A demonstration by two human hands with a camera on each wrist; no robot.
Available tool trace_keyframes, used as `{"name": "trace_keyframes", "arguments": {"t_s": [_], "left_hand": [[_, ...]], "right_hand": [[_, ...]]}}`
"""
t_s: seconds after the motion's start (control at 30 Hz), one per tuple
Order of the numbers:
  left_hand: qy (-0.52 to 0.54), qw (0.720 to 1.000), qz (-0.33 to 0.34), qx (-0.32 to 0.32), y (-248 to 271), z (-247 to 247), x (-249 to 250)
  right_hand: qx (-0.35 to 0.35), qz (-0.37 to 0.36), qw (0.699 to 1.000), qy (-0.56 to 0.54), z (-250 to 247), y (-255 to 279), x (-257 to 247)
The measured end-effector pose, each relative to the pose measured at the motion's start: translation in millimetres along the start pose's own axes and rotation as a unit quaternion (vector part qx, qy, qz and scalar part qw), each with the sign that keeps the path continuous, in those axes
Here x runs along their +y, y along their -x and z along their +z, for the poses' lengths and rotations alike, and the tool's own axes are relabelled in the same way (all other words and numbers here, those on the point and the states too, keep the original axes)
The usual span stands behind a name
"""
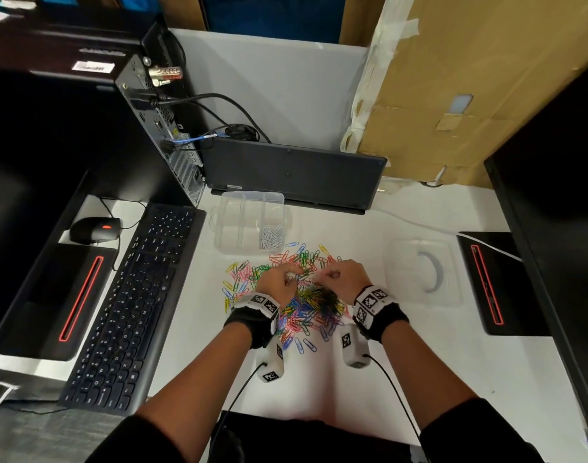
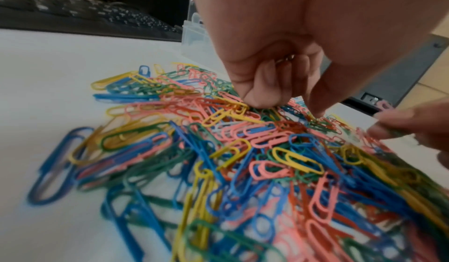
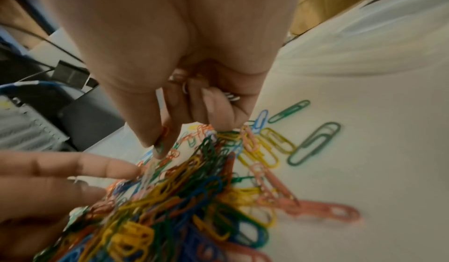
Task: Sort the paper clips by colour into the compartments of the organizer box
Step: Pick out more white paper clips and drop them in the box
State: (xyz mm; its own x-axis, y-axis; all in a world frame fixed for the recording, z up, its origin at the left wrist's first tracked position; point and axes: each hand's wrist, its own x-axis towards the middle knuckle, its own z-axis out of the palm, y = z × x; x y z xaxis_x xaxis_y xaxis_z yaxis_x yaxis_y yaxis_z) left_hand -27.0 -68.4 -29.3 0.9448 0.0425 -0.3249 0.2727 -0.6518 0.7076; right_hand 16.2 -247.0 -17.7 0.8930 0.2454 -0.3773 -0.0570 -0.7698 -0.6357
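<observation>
Silver paper clips (image 1: 272, 236) fill one compartment of the clear organizer box (image 1: 226, 208), on the side nearest the pile of coloured paper clips (image 1: 306, 309) that lies just in front of the box on the white worktop (image 1: 419, 362). Both hands work at the pile's box-side edge. The left hand (image 1: 278, 279) curls round silver clips (image 2: 286, 58) in its palm. The right hand (image 1: 344, 274) likewise grips silver clips (image 3: 232, 97) under curled fingers.

On the white tabletop (image 1: 419, 362) the heap of plastic-coated wire paper clips (image 1: 306, 312) lies before the clear plastic organizer box (image 1: 239, 198), between the black keyboard (image 1: 132, 302) at left and the clear plastic lid (image 1: 423, 272) at right.
</observation>
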Motion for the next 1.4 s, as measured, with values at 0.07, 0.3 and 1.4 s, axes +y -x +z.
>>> {"name": "trace_keyframes", "arguments": {"t_s": [0.07,0.3,1.4], "left_hand": [[-0.032,0.999,0.024,0.002,-0.3,-0.4,0.4],[-0.136,0.986,0.094,-0.017,-7.7,3.7,7.3],[0.148,0.986,-0.072,-0.009,26.1,-27.1,-23.9]], "right_hand": [[0.007,0.006,1.000,0.000,-5.4,-0.6,6.0],[0.033,0.008,0.997,0.067,-14.4,0.9,8.3],[0.000,0.022,1.000,-0.010,-8.8,14.9,5.1]]}}
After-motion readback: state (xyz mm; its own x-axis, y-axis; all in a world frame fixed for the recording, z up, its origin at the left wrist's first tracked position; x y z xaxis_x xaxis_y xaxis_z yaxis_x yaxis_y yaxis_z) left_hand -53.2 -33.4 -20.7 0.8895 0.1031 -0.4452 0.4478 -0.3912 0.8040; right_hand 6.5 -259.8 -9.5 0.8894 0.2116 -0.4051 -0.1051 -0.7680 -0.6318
